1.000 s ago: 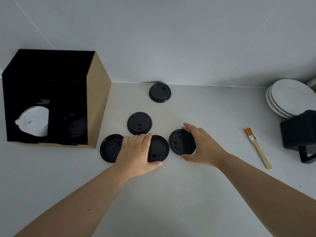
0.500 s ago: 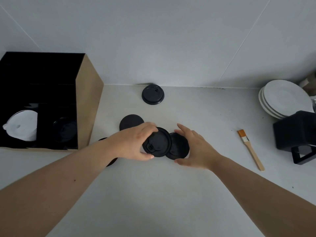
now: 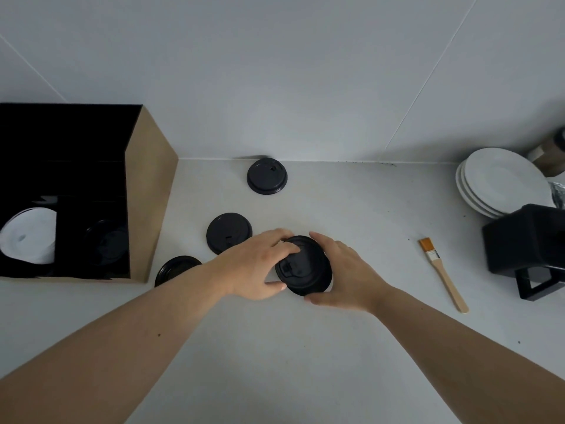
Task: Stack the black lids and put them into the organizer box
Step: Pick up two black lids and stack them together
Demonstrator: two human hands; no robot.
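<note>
- Both hands are meeting at the frame's centre on a lid stack (image 3: 305, 267) sitting on the counter (image 3: 275, 347).
- The left hand (image 3: 256, 264) is curling over the stack's left edge, fingers on top and thumb at the near rim, gripping it.
- The right hand (image 3: 345, 273) is cupping the right edge, half open, fingers spread along the rim and thumb near the front.
- Three loose lids are lying around: a far lid (image 3: 267, 176) by the wall at upper centre, a middle lid (image 3: 228, 231) just above the left hand, and a near lid (image 3: 174, 268) partly hidden under the left forearm.
- The organizer (image 3: 153, 209) is standing at the left, with white lids (image 3: 30, 237) in one compartment and black lids (image 3: 105, 240) dimly showing in the next.
- At the right, a brush (image 3: 443, 273) is lying well apart from the hands, with plates (image 3: 501, 182) and a black holder (image 3: 529, 240) beyond it.
</note>
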